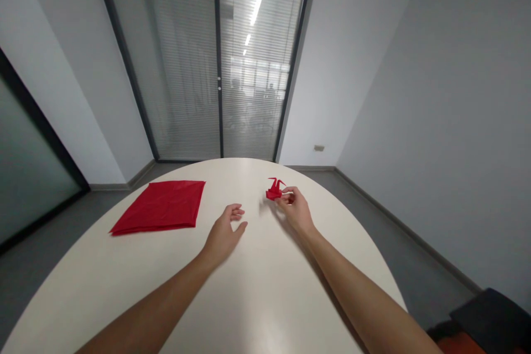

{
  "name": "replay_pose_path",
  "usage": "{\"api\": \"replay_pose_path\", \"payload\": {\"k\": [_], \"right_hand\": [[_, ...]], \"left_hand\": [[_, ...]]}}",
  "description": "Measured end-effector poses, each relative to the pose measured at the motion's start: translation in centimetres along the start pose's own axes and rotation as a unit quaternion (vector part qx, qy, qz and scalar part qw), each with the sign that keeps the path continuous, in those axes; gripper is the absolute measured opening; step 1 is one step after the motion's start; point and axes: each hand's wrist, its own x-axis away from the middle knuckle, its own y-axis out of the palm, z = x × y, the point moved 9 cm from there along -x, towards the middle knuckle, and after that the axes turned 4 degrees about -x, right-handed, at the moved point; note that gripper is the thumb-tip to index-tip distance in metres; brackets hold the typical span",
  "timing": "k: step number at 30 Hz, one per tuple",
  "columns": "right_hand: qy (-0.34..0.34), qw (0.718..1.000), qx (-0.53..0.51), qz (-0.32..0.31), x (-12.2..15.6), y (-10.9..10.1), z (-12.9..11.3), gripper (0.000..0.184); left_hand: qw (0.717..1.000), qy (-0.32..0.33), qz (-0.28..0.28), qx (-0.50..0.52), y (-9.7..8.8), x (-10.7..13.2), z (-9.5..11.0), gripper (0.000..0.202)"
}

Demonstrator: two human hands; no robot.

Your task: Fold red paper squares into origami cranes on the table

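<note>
A small red folded paper figure [274,189] sits on the white round table [257,287], toward the far side. My right hand [295,207] pinches its near edge with fingers closed on it. My left hand [224,232] hovers over the table's middle, a short way left of the figure, with fingers loosely curled and apart and nothing in it. A stack of flat red paper sheets [161,206] lies on the table to the left, beyond the left hand.
Past the table's far rim is grey floor and a glass door with blinds [215,61]. Grey walls close in on both sides. A dark object with an orange part [489,315] sits at the lower right, off the table.
</note>
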Motion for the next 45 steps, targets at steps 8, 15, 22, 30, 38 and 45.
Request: {"api": "replay_pose_path", "payload": {"k": [8, 15, 22, 30, 38, 45], "right_hand": [[0.088, 0.948, 0.279, 0.128, -3.3, -5.2, 1.0, 0.024], [0.136, 0.9, 0.377, 0.17, -5.0, -6.8, 1.7, 0.025], [0.161, 0.872, 0.436, 0.151, -5.7, -6.8, 4.1, 0.025], [0.129, 0.87, 0.464, 0.105, -6.7, -5.8, 5.0, 0.024], [0.112, 0.876, 0.463, 0.071, -6.9, -5.2, 5.0, 0.024], [0.113, 0.87, 0.478, 0.047, -6.1, -4.6, 4.5, 0.024]], "left_hand": [[0.998, -0.006, -0.031, -0.056, 0.3, 0.3, 1.0, 0.039], [0.995, 0.017, -0.032, -0.088, 0.6, 0.3, 1.0, 0.042], [0.995, 0.016, -0.037, -0.094, 0.8, 0.1, 0.7, 0.042], [0.994, 0.004, -0.043, -0.099, 1.3, -0.1, 0.8, 0.042], [0.993, 0.003, -0.045, -0.109, 1.6, -0.3, 0.5, 0.042], [0.99, 0.03, -0.031, -0.134, 1.6, -0.1, 0.9, 0.037]]}}
